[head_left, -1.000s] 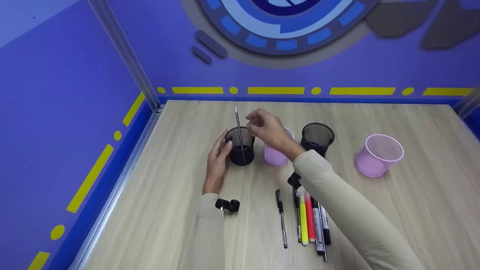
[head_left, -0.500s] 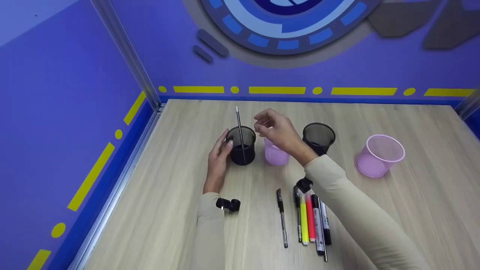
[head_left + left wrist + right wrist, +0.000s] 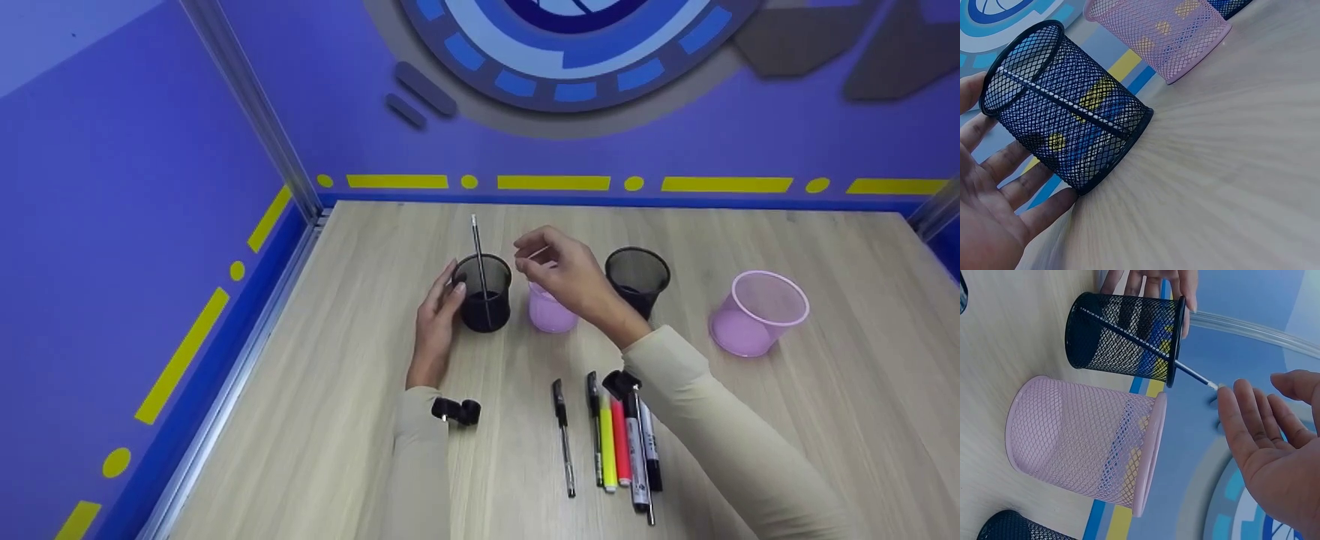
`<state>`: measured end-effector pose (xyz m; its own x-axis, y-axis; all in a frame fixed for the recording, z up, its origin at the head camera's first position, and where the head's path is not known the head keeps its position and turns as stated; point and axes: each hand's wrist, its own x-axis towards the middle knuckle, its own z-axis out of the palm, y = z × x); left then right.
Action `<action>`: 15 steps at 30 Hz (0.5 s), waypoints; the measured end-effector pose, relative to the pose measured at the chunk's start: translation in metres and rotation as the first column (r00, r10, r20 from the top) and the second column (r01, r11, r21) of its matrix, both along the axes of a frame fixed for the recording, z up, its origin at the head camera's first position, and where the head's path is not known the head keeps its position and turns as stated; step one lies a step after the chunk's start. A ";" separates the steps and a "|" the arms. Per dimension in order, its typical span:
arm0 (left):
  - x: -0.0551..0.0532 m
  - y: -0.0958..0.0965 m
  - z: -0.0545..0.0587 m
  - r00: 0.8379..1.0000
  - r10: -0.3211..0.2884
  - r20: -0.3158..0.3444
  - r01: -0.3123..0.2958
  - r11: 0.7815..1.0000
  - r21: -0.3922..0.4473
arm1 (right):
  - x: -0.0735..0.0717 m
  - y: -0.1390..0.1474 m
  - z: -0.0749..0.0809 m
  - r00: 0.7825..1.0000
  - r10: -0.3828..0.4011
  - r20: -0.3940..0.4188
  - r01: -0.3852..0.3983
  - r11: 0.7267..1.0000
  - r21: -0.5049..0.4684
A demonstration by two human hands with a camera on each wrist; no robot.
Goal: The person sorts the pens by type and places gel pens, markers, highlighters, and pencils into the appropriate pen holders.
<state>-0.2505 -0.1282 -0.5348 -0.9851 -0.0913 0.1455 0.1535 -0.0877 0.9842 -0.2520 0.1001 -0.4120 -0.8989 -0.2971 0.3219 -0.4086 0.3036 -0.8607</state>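
Observation:
A black mesh pen cup (image 3: 472,316) stands upright at the left of the row. A slim dark pencil (image 3: 478,238) with a pale end leans inside it, its upper part above the rim. My left hand (image 3: 435,326) rests on the cup's left side, its fingers spread and nearly straight along the mesh in the left wrist view. My right hand (image 3: 570,277) hovers over the near pink mesh cup (image 3: 551,316), holding nothing. In the right wrist view the right hand's fingertips (image 3: 1225,395) overlap the pencil's pale end.
Another black mesh cup (image 3: 637,277) and a second pink cup (image 3: 750,326) stand to the right. A black pen (image 3: 562,431) lies in front, beside a yellow highlighter (image 3: 607,450), a red one (image 3: 621,450) and several markers and pens. Walls bound the table's back and left.
My right hand has drawn away from the black cup and pencil, rightward and slightly toward me, over the pink cup. The left hand stays at the black cup.

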 end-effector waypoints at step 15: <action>0.001 0.000 -0.001 1.000 -0.023 -0.012 0.023 1.000 0.008 | 0.021 0.024 -0.005 1.000 -0.003 -0.004 0.004 0.998 0.063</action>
